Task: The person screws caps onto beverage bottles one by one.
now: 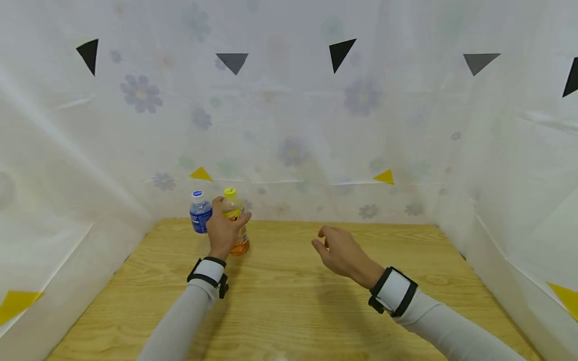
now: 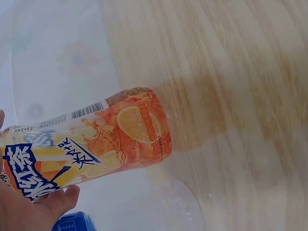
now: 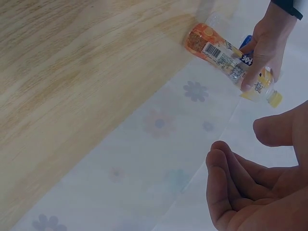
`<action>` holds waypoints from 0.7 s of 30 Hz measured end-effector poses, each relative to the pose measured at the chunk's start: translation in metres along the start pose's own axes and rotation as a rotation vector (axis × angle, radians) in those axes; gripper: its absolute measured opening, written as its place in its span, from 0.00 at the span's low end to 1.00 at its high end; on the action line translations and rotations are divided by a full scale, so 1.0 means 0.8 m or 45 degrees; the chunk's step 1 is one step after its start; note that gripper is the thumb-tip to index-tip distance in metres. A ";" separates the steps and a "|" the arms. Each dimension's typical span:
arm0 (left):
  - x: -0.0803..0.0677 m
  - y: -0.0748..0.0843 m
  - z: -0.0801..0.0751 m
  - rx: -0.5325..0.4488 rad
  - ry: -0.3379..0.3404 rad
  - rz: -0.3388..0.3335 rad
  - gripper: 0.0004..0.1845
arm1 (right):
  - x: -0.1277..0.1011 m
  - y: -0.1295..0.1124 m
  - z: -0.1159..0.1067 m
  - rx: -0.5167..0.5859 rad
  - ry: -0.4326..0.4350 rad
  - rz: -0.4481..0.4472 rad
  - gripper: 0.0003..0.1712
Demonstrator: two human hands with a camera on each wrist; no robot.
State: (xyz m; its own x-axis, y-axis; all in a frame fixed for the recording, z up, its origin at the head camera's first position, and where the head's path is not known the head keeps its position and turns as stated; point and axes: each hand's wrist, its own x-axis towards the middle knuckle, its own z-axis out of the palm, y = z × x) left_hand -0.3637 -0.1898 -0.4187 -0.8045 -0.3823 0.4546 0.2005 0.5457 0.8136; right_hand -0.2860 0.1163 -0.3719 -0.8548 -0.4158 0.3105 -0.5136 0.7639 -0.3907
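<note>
The left hand is wrapping its fingers around the orange drink bottle, which is standing near the far left corner of the wooden surface, close to the far edge. The thumb is pressing against the label in the left wrist view. A blue-labelled water bottle is standing just beside it on the left, touching or nearly touching the hand. The right hand is hovering above the middle of the surface, fingers loosely curled, holding nothing.

The risk here seems to be the neighbouring water bottle: any sideways swing of the gripping hand could be knocking it over, since the two bottles are standing so close. The smooth plastic label could also be letting the orange bottle slip if the grip is light.

Whether the orange bottle's base is resting on the surface or lifted slightly is hard to tell. The left wrist view is cutting off the bottle's cap, and the water bottle is showing there only as a blue sliver. The flowered white sheet is hiding everything behind the surface.
</note>
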 end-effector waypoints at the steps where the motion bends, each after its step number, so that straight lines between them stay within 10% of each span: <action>1: 0.000 0.001 0.000 0.002 -0.006 -0.005 0.50 | 0.000 0.000 0.000 0.000 -0.002 0.003 0.17; 21: 0.021 0.025 -0.003 0.083 0.005 0.045 0.49 | 0.002 0.005 0.003 -0.003 0.002 0.031 0.16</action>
State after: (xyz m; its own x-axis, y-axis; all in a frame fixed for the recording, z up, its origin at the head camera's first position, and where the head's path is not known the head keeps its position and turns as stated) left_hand -0.3718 -0.1872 -0.3937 -0.7955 -0.3647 0.4839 0.1916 0.6062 0.7719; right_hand -0.2892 0.1173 -0.3753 -0.8667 -0.3965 0.3026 -0.4927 0.7750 -0.3957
